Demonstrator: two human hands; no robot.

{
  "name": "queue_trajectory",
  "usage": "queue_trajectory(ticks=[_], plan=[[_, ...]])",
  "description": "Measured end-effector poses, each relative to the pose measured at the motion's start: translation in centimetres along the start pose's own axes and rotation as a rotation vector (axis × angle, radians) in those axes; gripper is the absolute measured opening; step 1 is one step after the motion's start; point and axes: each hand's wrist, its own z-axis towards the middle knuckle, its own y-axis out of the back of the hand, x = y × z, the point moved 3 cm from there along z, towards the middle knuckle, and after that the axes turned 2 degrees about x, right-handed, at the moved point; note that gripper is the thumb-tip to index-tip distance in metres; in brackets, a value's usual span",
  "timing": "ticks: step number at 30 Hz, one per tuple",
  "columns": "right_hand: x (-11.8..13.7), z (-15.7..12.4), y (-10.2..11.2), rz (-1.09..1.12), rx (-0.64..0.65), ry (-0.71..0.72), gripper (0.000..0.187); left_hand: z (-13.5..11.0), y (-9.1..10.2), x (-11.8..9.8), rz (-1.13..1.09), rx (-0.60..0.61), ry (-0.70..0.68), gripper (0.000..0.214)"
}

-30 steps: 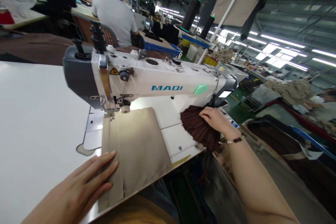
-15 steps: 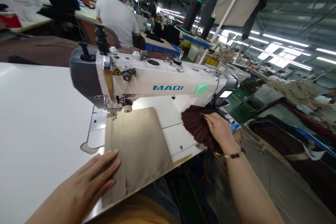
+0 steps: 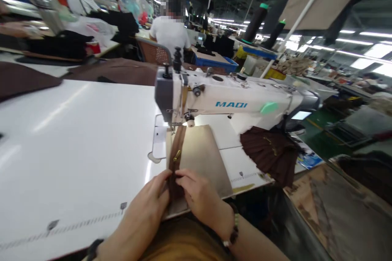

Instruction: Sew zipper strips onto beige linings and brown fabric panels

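Observation:
A tan fabric piece lies on the white table under the needle of a white MAQI sewing machine. A brown zipper with a gold pull runs along the fabric's left edge up to the presser foot. My left hand and my right hand meet at the near end of the zipper, fingers pinched on it from either side. A fanned stack of brown zippers sits to the right of the machine.
Dark brown cloth lies behind the table. A person in a white shirt sits at the station beyond. Two dark thread cones stand on a rack at the back right. Bins and fabric piles fill the right side.
My right hand left the zipper stack with one brown zipper, which now lies on the tan fabric's left edge. Both hands now pinch its near end. The view shifted left.

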Motion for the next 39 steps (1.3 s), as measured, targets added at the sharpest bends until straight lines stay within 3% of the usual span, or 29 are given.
queue_trajectory(ticks=[5,10,14,17,20,24,26,31,36,39], plan=[[-0.5,-0.3,-0.6,-0.001,0.002,0.012,0.035,0.6,1.4,-1.5,0.082,0.056,-0.13,0.028],[-0.3,0.0,0.2,-0.049,0.05,0.016,0.033,0.8,1.9,-1.9,0.047,0.119,-0.129,0.021],[-0.9,1.9,1.4,-0.244,0.038,-0.001,0.042,0.8,1.9,-2.0,0.079,0.137,-0.148,0.019],[-1.3,3.9,1.8,-0.39,0.134,-0.031,0.034,0.8,2.0,-2.0,0.107,0.165,-0.153,0.018],[-1.5,5.4,1.9,-0.36,0.203,-0.051,0.019,0.8,2.0,-2.0,0.098,0.201,-0.136,0.014],[-2.7,6.3,1.4,-0.28,0.144,-0.111,0.015,0.8,2.0,-2.1,0.101,0.22,-0.128,0.011],[-3.7,6.5,0.8,-0.268,0.115,-0.113,0.021,0.7,1.9,-2.1,0.106,0.212,-0.131,0.011],[-5.1,5.8,-0.4,-0.267,0.082,-0.064,0.039,0.5,2.1,-2.3,0.096,0.205,-0.203,0.016],[-4.1,3.2,-0.1,-0.321,0.084,-0.072,0.042,-0.2,2.7,-3.1,0.007,0.268,-0.424,0.02],[-3.2,2.7,0.2,-0.383,0.095,-0.053,0.042,-0.6,2.9,-3.3,-0.029,0.277,-0.489,0.02]])
